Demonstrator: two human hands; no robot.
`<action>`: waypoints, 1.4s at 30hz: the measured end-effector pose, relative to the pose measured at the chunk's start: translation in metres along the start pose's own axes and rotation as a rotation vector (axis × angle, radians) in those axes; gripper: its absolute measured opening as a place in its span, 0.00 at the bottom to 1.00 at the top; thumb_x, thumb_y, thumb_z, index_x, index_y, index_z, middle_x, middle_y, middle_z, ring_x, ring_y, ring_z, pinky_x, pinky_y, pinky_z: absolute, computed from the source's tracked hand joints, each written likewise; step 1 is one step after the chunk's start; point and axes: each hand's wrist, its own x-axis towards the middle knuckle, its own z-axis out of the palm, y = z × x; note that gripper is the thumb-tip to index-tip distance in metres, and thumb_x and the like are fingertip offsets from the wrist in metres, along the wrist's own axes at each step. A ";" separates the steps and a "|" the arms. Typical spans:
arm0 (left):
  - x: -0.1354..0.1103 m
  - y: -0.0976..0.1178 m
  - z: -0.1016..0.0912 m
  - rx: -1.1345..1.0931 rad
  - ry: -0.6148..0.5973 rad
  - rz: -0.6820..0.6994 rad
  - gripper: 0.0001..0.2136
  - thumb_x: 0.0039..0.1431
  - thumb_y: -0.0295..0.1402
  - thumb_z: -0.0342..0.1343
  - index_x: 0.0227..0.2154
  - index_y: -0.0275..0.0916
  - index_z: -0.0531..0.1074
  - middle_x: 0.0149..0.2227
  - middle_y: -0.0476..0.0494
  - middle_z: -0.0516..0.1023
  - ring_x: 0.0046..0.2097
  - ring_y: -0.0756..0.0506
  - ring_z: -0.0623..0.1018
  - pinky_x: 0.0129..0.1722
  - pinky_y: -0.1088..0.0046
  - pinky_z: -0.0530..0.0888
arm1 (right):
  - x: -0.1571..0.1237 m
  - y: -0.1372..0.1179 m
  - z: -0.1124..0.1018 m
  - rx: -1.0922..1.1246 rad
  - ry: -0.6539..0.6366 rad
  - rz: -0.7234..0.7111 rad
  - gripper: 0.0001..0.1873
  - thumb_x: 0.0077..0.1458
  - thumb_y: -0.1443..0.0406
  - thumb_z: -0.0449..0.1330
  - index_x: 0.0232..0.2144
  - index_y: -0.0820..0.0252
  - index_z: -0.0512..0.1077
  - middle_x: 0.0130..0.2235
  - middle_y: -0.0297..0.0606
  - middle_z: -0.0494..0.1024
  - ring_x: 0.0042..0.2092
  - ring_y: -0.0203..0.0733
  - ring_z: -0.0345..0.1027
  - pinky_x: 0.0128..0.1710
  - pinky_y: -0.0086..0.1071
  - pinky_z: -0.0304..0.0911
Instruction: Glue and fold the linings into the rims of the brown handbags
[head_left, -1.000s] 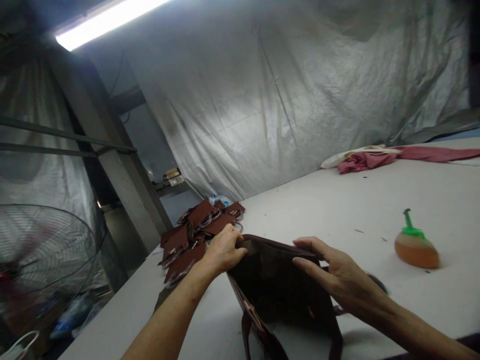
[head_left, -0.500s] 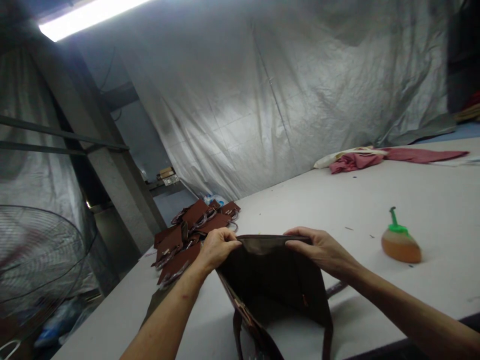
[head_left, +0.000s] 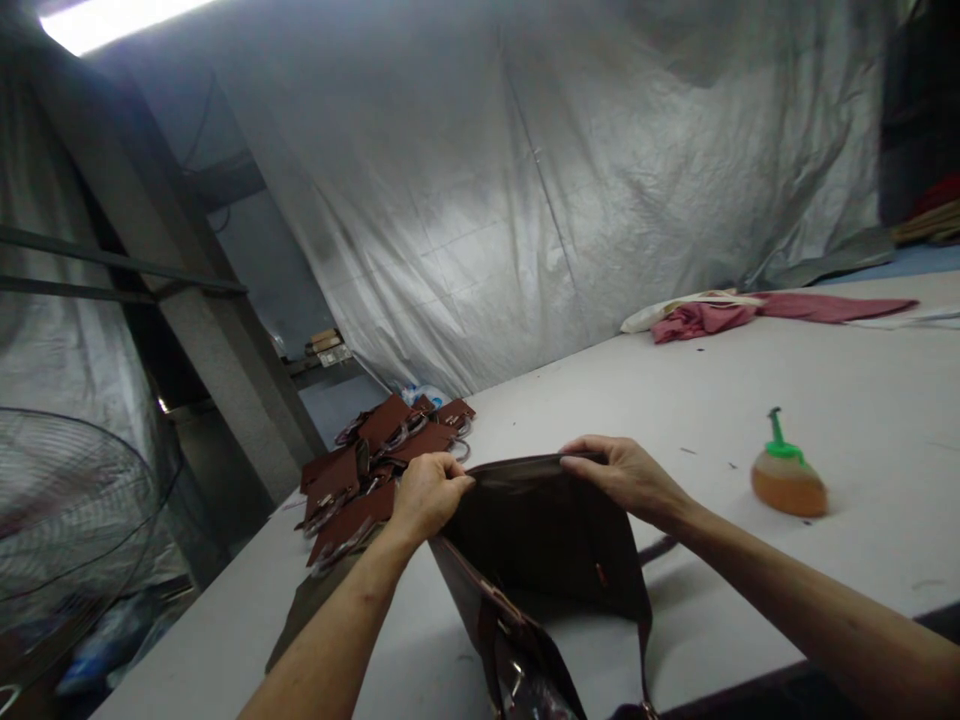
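Observation:
A dark brown handbag (head_left: pixel 547 540) stands tilted on the white table with its mouth gaping toward me, its dark lining showing. At the left end of the far rim, my left hand (head_left: pixel 433 490) is closed with thumb and fingers pinching the edge. My right hand (head_left: pixel 619 475) grips the same rim further right, thumb on the inner side. Metal fittings and a handle show on the near side of the bag, at the bottom of the view. A small reddish-brown detail sits on the lining inside. The bag's outer far face is hidden.
Several brown bags (head_left: pixel 375 450) with wrapped handles lie piled at the left, beside a dark olive cloth (head_left: pixel 315 600). A green-topped bottle (head_left: pixel 787 480) of amber liquid stands right on the table (head_left: pixel 862 400). Pink cloth (head_left: pixel 705 318) lies far back; a fan (head_left: pixel 67 500) is left.
The near side of the bag has swung outward, showing more of its fittings. Both hands keep hold of the rim, the right one having slid slightly left and up. The view has shifted a little.

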 end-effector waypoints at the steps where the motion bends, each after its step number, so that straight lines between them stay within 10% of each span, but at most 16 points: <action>1: 0.000 0.001 0.000 0.016 0.011 -0.005 0.05 0.45 0.33 0.58 0.20 0.39 0.73 0.24 0.48 0.77 0.29 0.48 0.73 0.28 0.75 0.62 | 0.001 -0.001 0.000 -0.057 0.010 -0.040 0.13 0.52 0.57 0.57 0.33 0.58 0.77 0.31 0.33 0.79 0.33 0.40 0.71 0.34 0.31 0.64; 13: 0.003 0.010 0.004 0.140 0.080 0.004 0.05 0.45 0.32 0.57 0.19 0.39 0.74 0.25 0.46 0.78 0.31 0.47 0.75 0.30 0.74 0.62 | 0.006 -0.028 0.010 -0.925 0.005 -0.439 0.10 0.58 0.67 0.52 0.34 0.62 0.74 0.35 0.43 0.78 0.39 0.44 0.69 0.43 0.36 0.57; 27: 0.000 0.013 0.006 0.175 0.104 -0.004 0.04 0.45 0.32 0.57 0.19 0.40 0.75 0.24 0.46 0.79 0.30 0.47 0.75 0.29 0.74 0.62 | 0.038 -0.038 0.011 -0.696 -0.172 -0.050 0.05 0.49 0.63 0.61 0.29 0.54 0.78 0.30 0.34 0.80 0.34 0.39 0.70 0.31 0.29 0.57; 42: -0.005 0.016 0.005 0.167 0.075 -0.004 0.04 0.46 0.31 0.58 0.21 0.39 0.76 0.25 0.46 0.79 0.30 0.48 0.74 0.30 0.75 0.63 | 0.049 -0.054 0.035 -0.700 -0.343 -0.227 0.14 0.54 0.58 0.55 0.31 0.54 0.79 0.26 0.35 0.78 0.29 0.38 0.68 0.26 0.28 0.53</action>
